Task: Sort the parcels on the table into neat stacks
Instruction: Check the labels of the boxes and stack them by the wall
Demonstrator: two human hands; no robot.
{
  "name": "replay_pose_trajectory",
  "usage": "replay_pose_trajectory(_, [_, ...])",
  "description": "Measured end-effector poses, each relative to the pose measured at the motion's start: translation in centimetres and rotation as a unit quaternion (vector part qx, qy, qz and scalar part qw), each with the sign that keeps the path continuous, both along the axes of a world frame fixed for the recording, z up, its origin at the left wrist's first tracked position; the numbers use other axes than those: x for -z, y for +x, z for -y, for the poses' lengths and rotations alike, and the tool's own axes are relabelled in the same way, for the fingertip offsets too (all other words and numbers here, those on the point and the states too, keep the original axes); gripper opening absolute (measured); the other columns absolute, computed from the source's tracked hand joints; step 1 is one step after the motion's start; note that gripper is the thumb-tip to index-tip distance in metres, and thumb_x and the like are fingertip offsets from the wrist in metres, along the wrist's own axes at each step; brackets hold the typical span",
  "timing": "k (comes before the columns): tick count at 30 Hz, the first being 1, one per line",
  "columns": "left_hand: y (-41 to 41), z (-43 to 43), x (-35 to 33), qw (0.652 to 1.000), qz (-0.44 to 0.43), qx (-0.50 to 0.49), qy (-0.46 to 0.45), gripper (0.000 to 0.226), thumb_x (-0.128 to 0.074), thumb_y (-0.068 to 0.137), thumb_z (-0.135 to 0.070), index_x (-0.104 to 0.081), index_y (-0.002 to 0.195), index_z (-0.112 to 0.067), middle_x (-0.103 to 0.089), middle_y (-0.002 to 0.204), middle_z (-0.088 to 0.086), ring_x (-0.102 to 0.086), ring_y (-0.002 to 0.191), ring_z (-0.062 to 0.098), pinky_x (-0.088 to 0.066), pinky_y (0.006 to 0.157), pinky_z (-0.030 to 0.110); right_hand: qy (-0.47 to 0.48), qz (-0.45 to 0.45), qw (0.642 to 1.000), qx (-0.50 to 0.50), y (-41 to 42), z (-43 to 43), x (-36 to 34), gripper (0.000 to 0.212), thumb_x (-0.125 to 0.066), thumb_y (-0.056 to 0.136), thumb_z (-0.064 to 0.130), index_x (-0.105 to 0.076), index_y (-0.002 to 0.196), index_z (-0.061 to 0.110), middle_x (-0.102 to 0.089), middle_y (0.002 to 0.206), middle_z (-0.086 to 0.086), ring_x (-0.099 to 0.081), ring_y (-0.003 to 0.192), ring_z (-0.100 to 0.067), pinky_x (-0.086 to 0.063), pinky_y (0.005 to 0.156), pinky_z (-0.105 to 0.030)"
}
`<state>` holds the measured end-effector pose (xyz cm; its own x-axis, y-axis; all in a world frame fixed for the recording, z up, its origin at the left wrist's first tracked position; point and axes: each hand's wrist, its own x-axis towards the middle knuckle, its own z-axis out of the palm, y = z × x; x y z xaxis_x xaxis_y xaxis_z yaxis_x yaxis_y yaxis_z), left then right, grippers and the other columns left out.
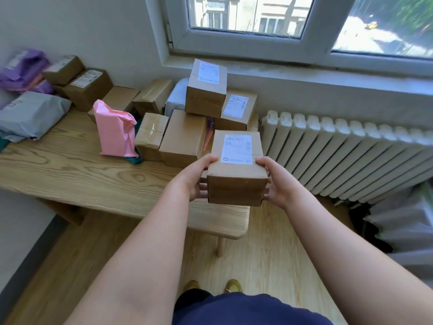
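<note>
As left hand (198, 180) and right hand (280, 181) hold the box (236, 190), label (237, 148) illegible.

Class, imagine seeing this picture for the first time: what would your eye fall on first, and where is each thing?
First, the brown cardboard box with a white shipping label, held mid-frame between the left grip and right grip. Next, the pink plastic mailer bag standing upright on the light wooden table, left of the jumbled pile of brown cardboard boxes under the window. The white ribbed radiator fills the right.
</note>
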<state>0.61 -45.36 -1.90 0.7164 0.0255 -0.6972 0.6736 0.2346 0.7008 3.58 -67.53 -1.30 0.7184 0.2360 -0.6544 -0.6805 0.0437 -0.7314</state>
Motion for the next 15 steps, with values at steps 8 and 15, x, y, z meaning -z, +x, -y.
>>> replay_pose_trajectory(8, [-3.2, -5.0, 1.3, 0.98, 0.112, -0.12, -0.115, 0.07, -0.085, 0.061, -0.03, -0.067, 0.125, -0.01, -0.062, 0.133, 0.019, -0.046, 0.109, 0.029, -0.032, 0.077, 0.036, 0.064, 0.076, 0.99, -0.099, 0.0, -4.7, -0.6, 0.044, -0.07, 0.085, 0.031, -0.063, 0.129, 0.028, -0.068, 0.117, 0.002, -0.066, 0.083, -0.012, -0.053, 0.063, -0.024])
replay_pose_trajectory(15, [-7.0, -15.3, 0.3, 0.963, 0.154, -0.188, -0.117, 0.086, -0.094, 0.05, -0.036, -0.064, 0.13, -0.02, -0.066, 0.122, 0.014, -0.044, 0.097, 0.026, -0.033, 0.075, 0.035, 0.11, 0.106, 0.976, -0.152, -1.2, -16.9, -1.1, 0.055, -0.071, 0.076, 0.028, -0.06, 0.13, 0.032, -0.066, 0.131, -0.002, -0.057, 0.116, -0.026, -0.043, 0.093, -0.043])
